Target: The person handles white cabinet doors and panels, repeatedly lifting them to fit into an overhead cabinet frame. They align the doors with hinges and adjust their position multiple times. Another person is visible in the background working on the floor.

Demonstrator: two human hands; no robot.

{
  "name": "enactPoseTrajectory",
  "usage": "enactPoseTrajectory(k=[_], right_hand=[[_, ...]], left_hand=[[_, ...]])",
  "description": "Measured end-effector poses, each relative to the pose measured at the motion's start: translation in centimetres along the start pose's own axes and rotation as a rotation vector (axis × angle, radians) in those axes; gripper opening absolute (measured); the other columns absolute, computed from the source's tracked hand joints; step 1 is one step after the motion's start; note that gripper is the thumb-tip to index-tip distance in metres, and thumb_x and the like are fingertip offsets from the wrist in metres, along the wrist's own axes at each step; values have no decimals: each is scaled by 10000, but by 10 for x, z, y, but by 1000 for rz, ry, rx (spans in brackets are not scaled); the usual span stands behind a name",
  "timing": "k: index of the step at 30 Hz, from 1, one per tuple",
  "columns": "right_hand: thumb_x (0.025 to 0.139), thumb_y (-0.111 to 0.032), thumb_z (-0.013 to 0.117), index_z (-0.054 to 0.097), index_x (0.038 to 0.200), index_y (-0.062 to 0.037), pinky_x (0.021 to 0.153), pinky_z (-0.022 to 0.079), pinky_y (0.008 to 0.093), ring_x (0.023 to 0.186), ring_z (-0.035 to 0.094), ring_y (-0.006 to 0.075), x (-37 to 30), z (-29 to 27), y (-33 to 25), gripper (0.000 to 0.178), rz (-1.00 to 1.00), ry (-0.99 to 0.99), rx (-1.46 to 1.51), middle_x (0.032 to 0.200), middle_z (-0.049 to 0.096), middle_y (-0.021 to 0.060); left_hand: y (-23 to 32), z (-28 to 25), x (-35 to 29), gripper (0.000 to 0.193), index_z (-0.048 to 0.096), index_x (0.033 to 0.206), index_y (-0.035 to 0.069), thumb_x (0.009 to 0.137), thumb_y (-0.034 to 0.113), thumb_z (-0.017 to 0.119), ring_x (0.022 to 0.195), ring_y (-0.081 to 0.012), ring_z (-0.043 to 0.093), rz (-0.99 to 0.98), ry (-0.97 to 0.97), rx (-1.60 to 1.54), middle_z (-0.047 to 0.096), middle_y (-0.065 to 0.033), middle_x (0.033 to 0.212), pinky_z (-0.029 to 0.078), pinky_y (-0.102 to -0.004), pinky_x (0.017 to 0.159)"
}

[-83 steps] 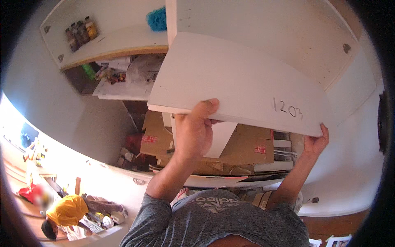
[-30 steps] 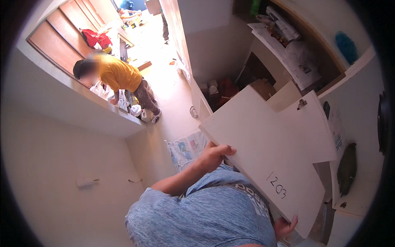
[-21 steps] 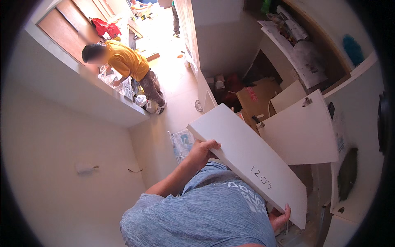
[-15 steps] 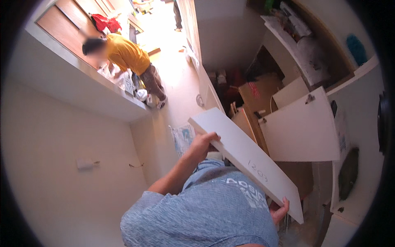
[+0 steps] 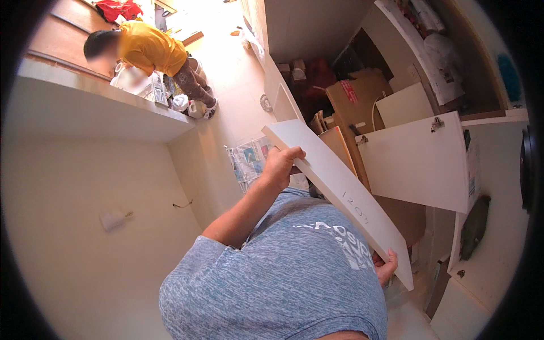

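Note:
A long white board [image 5: 340,195] with handwriting on its face lies slantwise in front of my body, its upper left end farther off. My left hand [image 5: 281,165] grips its left edge near that end, thumb on top and fingers underneath. Near the lower right end, my right hand [image 5: 386,266] clasps the board's edge, the thumb showing on the face and the other fingers partly hidden beneath it. Just right of the board hangs an open white cabinet door [image 5: 413,161] with metal hinges.
Inside the open cabinet stand cardboard pieces [image 5: 354,107]. A shelf [image 5: 416,48] at the upper right carries bags. A person in a yellow shirt [image 5: 150,48] bends by a ledge at the upper left. A patterned sack [image 5: 247,162] lies beyond my left hand, and a wall socket [image 5: 111,220] is at left.
Both hands and the board have shifted slightly up in the view as it tilted. My grip on the board is unchanged. The person in yellow appears farther left and higher.

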State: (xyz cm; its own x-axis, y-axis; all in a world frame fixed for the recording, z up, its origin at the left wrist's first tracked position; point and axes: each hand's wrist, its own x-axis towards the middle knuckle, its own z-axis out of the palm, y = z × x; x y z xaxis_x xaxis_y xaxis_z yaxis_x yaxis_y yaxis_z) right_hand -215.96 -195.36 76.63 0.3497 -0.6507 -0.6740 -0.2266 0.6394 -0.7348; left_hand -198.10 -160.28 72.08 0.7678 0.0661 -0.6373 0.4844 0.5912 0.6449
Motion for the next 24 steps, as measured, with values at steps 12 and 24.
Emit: enactPoseTrajectory(k=[12,24], right_hand=[[776,-198,643,557,1013,-1,773,525,336,932,596,246,-13,21,1,320,-144,-5,39,989,594,131],[788,-218,636,561,1027,0,737,525,317,917,603,220,-33,32,8,332,-214,-30,8,975,596,116]], left_hand=[[35,-52,18,249,493,1054,-58,846,56,570,797,-257,624,-186,-35,-182,576,-144,927,562,-349,695],[-5,-100,77,630,467,1248,-65,913,467,512,1030,-357,600,-251,33,93,558,-245,1174,573,-414,761]])
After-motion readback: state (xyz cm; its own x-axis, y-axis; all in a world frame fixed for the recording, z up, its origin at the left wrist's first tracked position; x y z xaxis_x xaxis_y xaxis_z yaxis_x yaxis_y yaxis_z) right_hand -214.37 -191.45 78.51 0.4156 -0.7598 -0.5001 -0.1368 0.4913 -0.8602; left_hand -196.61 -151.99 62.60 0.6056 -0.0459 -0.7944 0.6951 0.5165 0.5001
